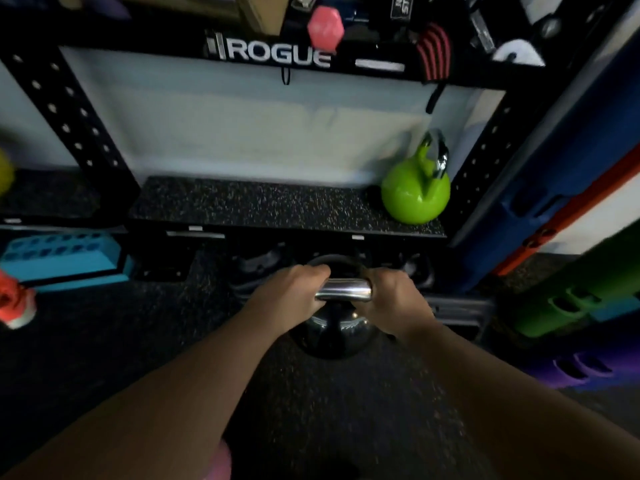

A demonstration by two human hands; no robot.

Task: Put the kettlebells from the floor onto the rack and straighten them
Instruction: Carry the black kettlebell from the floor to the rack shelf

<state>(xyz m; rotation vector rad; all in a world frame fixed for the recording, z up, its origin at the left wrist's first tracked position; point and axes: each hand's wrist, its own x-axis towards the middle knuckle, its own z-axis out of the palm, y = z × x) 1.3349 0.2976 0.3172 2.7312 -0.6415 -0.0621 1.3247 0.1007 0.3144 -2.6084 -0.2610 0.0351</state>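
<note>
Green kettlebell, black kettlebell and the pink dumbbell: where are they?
green kettlebell (414, 195), head view, on its round body, on the rack shelf.
black kettlebell (341, 289), head view, on its shiny handle, gripped by both hands.
pink dumbbell (325, 26), head view, on its end face, upper shelf.

Gym: weight rack (86, 109), kettlebell (414, 192)

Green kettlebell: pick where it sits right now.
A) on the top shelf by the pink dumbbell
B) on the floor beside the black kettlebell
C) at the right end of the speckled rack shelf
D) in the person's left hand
C: the green kettlebell stands at the right end of the speckled rack shelf, while both hands grip the black kettlebell lower down.
</note>
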